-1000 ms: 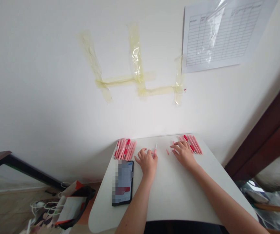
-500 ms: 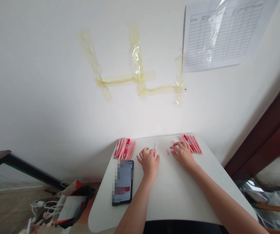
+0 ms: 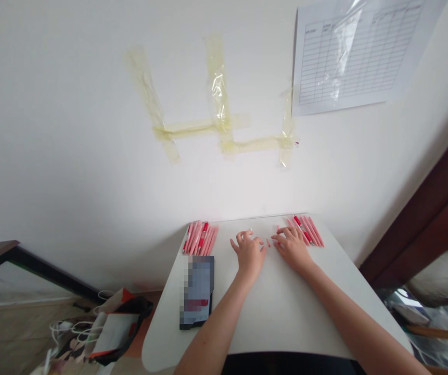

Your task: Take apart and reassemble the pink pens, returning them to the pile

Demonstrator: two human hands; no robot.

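While both palms rest down, left hand [image 3: 250, 253] fingers spread, right hand [image 3: 292, 246] flat on pink pens [image 3: 305, 230], pens' long axes toward wall.

Blurred phone [image 3: 197, 291] screen, unreadable

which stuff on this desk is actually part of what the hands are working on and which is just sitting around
In use: left hand, right hand, small pink piece between them, pink pens on the right, pink pens on the left.

Lying about: phone, wall chart, tape strips, bag on the floor.
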